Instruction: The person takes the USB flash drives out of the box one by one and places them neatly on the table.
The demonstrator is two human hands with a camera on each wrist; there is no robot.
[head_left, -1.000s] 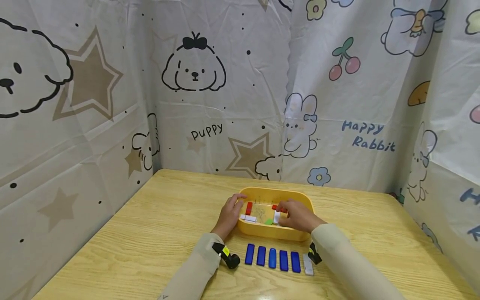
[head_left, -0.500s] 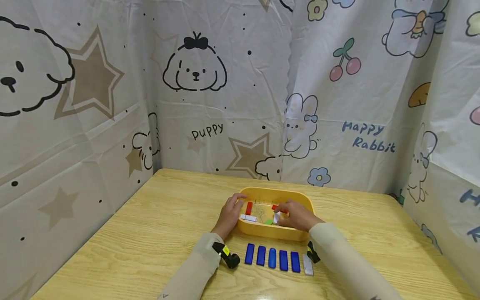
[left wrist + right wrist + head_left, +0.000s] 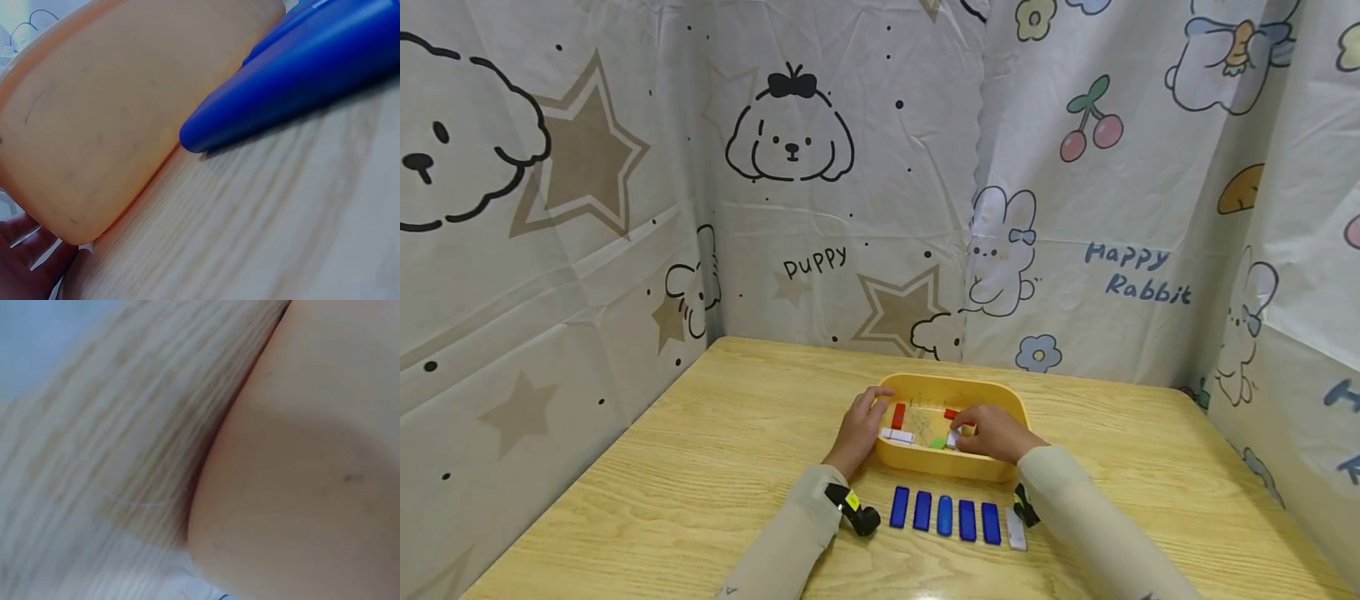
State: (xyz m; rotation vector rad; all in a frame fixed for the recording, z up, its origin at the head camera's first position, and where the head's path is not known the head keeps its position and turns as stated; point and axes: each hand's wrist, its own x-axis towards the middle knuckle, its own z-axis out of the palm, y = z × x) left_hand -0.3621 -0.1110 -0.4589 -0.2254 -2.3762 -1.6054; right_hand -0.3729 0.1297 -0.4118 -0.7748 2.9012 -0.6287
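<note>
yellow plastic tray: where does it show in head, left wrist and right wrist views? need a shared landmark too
Head: the yellow plastic tray sits centre-low on the wooden table, both hands at it, behind the row of blue blocks.
Left wrist: its outer wall fills the upper left, close up.
Right wrist: its wall fills the right side, blurred.
Shared landmark: the table's wood grain, right beside the tray in all three views.

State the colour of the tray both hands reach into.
Yellow tray; clearest in the head view.
</note>
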